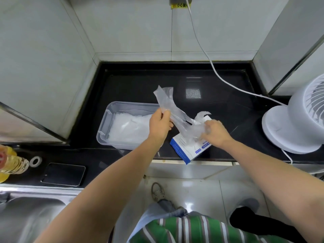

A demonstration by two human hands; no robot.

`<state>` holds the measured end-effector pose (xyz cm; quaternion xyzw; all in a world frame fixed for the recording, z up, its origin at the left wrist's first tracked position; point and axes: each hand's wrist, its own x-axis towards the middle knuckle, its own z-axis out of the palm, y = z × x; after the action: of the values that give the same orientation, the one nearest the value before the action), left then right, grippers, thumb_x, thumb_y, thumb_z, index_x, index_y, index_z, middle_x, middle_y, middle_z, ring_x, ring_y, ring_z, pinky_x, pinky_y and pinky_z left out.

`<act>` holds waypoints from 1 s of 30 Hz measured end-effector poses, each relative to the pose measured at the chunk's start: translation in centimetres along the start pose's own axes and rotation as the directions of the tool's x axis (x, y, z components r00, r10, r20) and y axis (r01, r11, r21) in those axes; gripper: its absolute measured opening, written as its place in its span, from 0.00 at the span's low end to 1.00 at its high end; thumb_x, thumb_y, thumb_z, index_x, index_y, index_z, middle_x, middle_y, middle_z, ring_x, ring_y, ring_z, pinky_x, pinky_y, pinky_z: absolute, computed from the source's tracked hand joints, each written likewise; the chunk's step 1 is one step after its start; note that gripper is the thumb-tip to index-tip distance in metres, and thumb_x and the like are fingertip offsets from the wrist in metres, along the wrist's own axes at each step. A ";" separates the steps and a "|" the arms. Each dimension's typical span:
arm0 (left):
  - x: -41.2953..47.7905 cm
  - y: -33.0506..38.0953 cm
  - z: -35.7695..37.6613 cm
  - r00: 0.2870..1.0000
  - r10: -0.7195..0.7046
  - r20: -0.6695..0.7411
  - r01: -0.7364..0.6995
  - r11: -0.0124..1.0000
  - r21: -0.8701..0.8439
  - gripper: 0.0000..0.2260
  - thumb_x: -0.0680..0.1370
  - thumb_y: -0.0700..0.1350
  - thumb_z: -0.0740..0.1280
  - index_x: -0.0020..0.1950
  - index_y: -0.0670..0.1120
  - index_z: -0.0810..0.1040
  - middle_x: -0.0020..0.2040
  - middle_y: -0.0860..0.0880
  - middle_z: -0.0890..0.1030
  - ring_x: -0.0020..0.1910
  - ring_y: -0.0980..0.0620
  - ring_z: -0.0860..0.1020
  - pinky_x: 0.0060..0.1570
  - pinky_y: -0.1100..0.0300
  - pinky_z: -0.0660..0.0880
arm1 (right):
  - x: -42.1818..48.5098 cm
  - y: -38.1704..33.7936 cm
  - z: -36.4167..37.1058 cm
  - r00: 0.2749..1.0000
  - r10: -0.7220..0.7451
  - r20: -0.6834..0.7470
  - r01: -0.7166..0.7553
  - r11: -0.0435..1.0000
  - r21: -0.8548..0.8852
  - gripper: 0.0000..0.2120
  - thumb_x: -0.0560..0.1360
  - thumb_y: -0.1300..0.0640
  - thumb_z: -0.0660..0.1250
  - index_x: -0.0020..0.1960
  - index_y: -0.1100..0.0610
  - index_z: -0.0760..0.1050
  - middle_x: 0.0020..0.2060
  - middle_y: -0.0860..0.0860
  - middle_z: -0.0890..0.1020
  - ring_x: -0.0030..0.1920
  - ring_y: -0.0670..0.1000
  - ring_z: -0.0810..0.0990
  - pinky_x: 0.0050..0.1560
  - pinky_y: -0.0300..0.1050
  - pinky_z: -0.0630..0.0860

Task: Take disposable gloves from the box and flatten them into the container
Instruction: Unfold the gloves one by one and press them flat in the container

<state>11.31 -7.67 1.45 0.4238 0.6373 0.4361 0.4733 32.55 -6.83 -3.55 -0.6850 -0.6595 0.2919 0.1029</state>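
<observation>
- Both hands hold one clear disposable glove [167,102] above the counter. The left hand [160,125] pinches it near its middle with curled fingers and thumb.
- The right hand [216,133] has its fingers curled round the glove's lower end, just over the box; it is slightly blurred, so the exact grip is hard to read.
- The glove stretches at a slant between the two hands. Its free end sticks up and away past the left hand, loose and crumpled.
- The box [184,151], white with blue edges, lies flat under the right hand at the front edge of the counter, with one corner over the edge.
- Another thin film piece [201,115] stands up from the top of the box beside the right hand.
- The container [105,123], a clear plastic tub, sits just left of the box, partly behind the left wrist. A flat white stack of gloves [128,128] lies inside it.
- All of this rests on a glossy black counter [228,109] set in a tiled recess.
- A white fan [294,123] stands at the right end of the counter, and a white cord [201,46] runs down the tiles to it.
- Farther left lie a dark phone [64,174], a small ring [36,161] and a bottle of yellow oil [12,166], with a steel sink [26,216] below them.
</observation>
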 end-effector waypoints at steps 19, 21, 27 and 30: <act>1.0 0.0 -7.2 0.950 -0.274 0.151 0.313 0.839 -0.446 0.35 0.76 0.71 0.52 0.61 0.43 0.77 0.58 0.42 0.82 0.59 0.45 0.79 0.64 0.49 0.73 | 1.2 -14.9 0.1 0.871 -0.337 0.357 -0.032 0.687 0.726 0.07 0.71 0.66 0.61 0.45 0.70 0.73 0.41 0.61 0.77 0.44 0.53 0.78 0.51 0.49 0.75; 1.1 -0.4 -8.1 0.929 -0.230 0.291 0.350 0.804 -0.481 0.36 0.75 0.71 0.55 0.68 0.45 0.75 0.62 0.42 0.80 0.62 0.44 0.78 0.66 0.47 0.72 | 1.3 -15.6 -0.3 0.862 -0.324 0.390 -0.082 0.670 0.738 0.09 0.71 0.71 0.57 0.36 0.62 0.70 0.34 0.53 0.74 0.36 0.46 0.74 0.39 0.40 0.72; 1.9 -0.9 -10.0 0.953 -0.270 0.139 0.304 0.865 -0.400 0.16 0.75 0.47 0.72 0.60 0.43 0.79 0.52 0.43 0.82 0.51 0.46 0.82 0.55 0.52 0.79 | 4.1 -15.9 0.3 0.952 -0.151 0.268 -0.039 0.805 0.591 0.08 0.72 0.67 0.67 0.37 0.56 0.74 0.33 0.53 0.75 0.31 0.48 0.71 0.31 0.38 0.68; 2.6 -1.6 -11.2 0.949 -0.296 -0.110 0.276 0.946 -0.172 0.07 0.76 0.47 0.72 0.48 0.45 0.79 0.35 0.49 0.75 0.32 0.55 0.72 0.35 0.64 0.74 | 5.3 -16.5 1.0 0.977 -0.127 0.171 0.021 0.856 0.516 0.06 0.73 0.63 0.70 0.39 0.55 0.77 0.40 0.53 0.81 0.37 0.48 0.77 0.38 0.40 0.73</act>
<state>-0.33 -7.39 1.23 0.2586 0.6868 0.4380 0.5192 17.91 -0.21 2.92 -0.5743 -0.5914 0.5191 0.2255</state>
